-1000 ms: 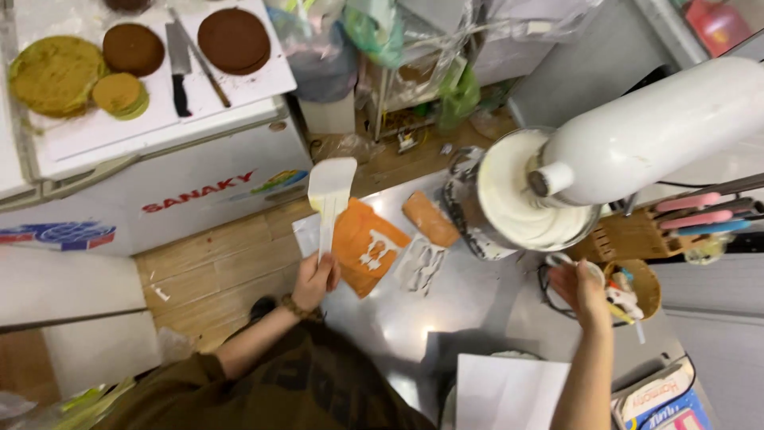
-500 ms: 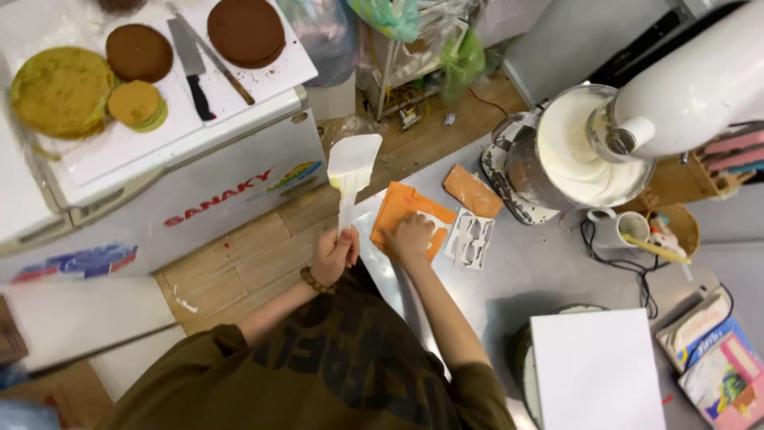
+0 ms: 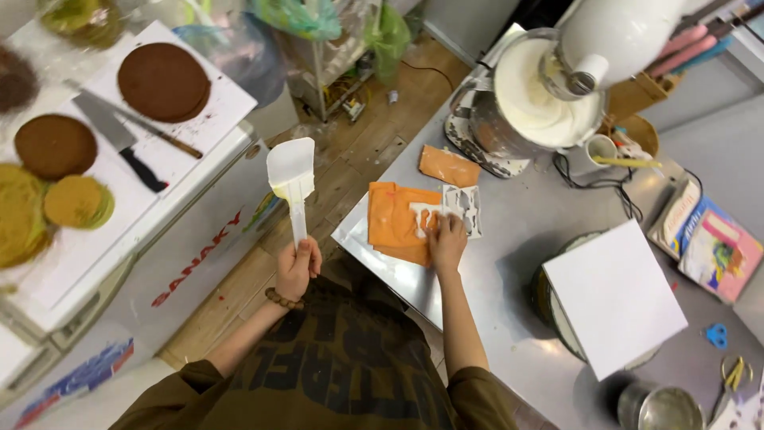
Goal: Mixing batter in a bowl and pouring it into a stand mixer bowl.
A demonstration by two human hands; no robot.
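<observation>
My left hand [image 3: 298,269] grips the handle of a white spatula [image 3: 291,179], its broad blade pointing up and away from the steel table [image 3: 517,239], over the wooden floor. My right hand [image 3: 446,241] rests flat on a folded orange cloth [image 3: 395,220] near the table's left corner, fingers touching a white smeared patch on it. A stained clear packet [image 3: 465,209] lies just beyond the fingers.
A stand mixer [image 3: 613,36] with a bowl of white cream [image 3: 541,99] stands at the back. A white square board [image 3: 614,296] sits on a round turntable. To the left a chest freezer carries cake layers [image 3: 163,81] and a knife [image 3: 119,142]. Booklets [image 3: 708,243] lie at right.
My right hand came from the far right of the table to the orange cloth and now rests on it. The view shifted right; the spatula stays raised in my left hand.
</observation>
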